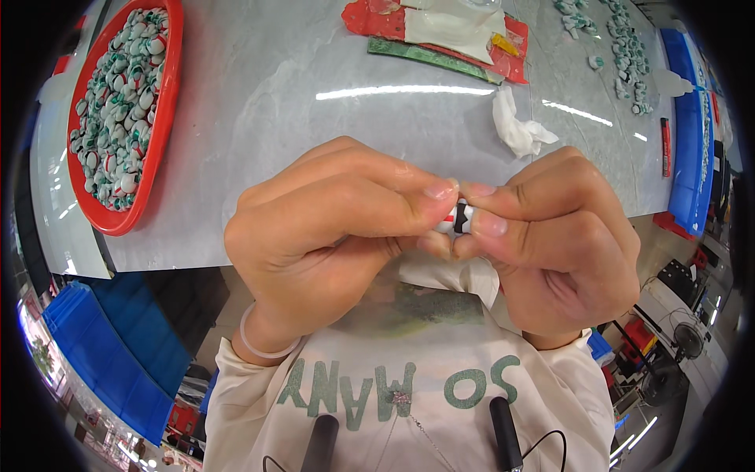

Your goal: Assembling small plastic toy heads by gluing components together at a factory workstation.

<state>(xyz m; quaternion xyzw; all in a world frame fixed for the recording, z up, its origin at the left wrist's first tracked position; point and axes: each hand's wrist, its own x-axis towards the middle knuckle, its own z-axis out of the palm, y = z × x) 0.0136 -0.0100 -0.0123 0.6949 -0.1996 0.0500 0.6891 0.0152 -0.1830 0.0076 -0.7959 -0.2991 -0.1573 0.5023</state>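
Between my two hands, above the table's near edge, is a small white piece with black and red markings [462, 217]. My left hand [330, 212] pinches its left side with thumb and forefinger. From the right, the thumb and fingers of my right hand [562, 240] close on the same piece. Fingertips cover much of it, so its full shape is hidden. Beyond my right hand, a crumpled white tissue [517, 127] lies on the grey table [259, 94].
At the left stands a red basin [174, 86] full of small white and green pieces [126, 110]. More pieces [625, 59] lie at the far right, near a red marker [666, 148] and a blue bin [694, 165]. A green board [425, 60] lies at the back.
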